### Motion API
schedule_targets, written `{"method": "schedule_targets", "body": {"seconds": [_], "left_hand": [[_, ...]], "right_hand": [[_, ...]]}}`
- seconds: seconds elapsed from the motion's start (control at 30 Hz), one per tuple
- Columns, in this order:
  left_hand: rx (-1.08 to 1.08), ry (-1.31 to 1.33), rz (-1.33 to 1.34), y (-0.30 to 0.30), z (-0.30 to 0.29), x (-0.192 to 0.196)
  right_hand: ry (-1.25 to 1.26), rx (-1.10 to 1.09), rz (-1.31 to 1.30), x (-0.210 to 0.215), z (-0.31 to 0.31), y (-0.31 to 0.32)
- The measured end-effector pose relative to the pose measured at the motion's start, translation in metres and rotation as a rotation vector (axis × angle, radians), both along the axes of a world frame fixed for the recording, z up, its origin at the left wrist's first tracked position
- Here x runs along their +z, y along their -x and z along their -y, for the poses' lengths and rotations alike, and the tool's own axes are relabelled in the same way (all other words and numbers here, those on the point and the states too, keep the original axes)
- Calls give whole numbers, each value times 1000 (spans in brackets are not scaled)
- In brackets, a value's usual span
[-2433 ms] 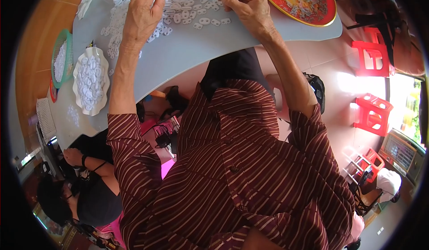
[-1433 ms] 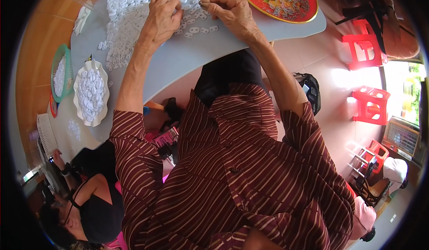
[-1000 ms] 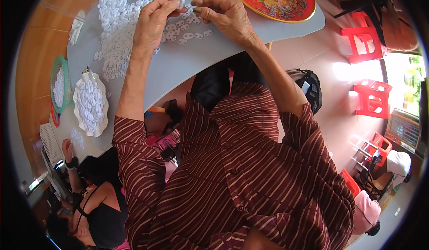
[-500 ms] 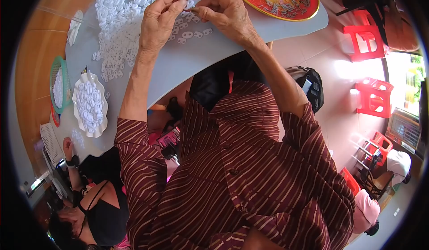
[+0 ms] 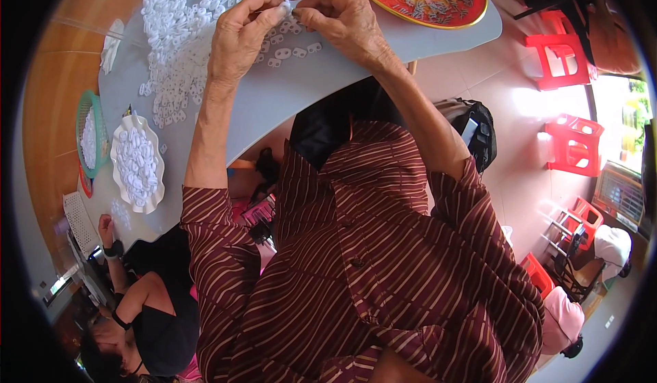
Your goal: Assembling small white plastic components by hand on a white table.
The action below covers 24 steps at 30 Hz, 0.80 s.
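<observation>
Both my hands are raised over the grey table (image 5: 274, 109), fingertips close together. My left hand (image 5: 241, 35) is pinched on a small white plastic piece (image 5: 286, 7) that shows at its fingertips. Facing it, my right hand (image 5: 344, 24) has its thumb and forefinger bent inward; whatever they hold is too small to make out. Beneath and between the hands lie several loose white pieces with holes (image 5: 282, 53). A big heap of the same pieces (image 5: 174, 31) spreads to the left. On the right, a red round tray (image 5: 477, 1) with a flower pattern carries many small metal parts.
At left stand a white wavy-edged dish (image 5: 160, 167) and a green basket (image 5: 104, 137), both with white pieces. A co-worker (image 5: 154, 314) sits at lower left. Red stools (image 5: 573, 147) and a dark backpack (image 5: 482, 137) are on the floor at right.
My fingertips have shifted slightly, and the white piece is now more covered by my left fingers. The co-worker at lower left has leaned and turned their head.
</observation>
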<state>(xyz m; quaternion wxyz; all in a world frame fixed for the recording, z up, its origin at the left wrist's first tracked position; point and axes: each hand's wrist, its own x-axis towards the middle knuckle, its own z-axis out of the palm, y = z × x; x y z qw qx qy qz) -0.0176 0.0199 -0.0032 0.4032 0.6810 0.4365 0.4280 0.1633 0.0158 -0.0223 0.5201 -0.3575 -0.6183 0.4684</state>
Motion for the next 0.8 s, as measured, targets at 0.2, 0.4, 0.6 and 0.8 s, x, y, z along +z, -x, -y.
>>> {"method": "schedule_targets", "body": {"seconds": [0.2, 0.4, 0.6, 0.8], "left_hand": [[-12, 94, 217, -5, 2, -6], [-24, 219, 375, -10, 2, -4], [19, 109, 224, -10, 4, -4], [11, 25, 228, -9, 4, -5]], "right_hand": [[20, -44, -58, -1, 0, -2], [-8, -64, -40, 1, 2, -3], [-80, -86, 13, 2, 6, -2], [-68, -84, -11, 4, 6, -3]]}}
